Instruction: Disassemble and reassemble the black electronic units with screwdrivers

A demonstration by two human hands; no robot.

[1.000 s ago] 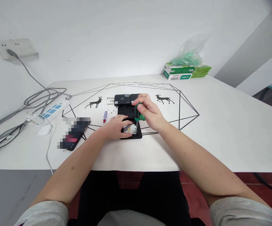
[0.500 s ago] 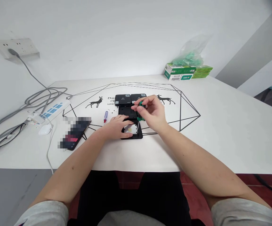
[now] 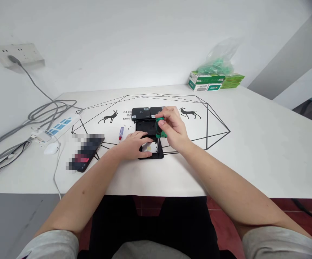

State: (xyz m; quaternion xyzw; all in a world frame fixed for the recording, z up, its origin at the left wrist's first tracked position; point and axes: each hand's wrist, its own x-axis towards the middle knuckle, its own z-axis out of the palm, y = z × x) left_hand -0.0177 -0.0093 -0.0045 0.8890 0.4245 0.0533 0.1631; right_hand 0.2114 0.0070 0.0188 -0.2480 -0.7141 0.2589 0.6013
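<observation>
My right hand is closed on a green and black screwdriver, its shaft pointing down at the right side of an opened black device. Inside the device shows a white board with a small yellowish square. My left hand lies over the device's left side, fingers spread, thumb along its lower edge. Just beyond is an empty black casing, and behind it two black boxes stand side by side, the left one with stickers.
A small purple screwdriver lies left of the casing, near tiny dark pieces. Further left are a phone, a white power strip, cables and glasses. Green boxes with a plastic bag sit at the back right.
The fingers of my right hand have shifted round the screwdriver's handle, and more of the green handle shows. My left hand has stayed in place.
</observation>
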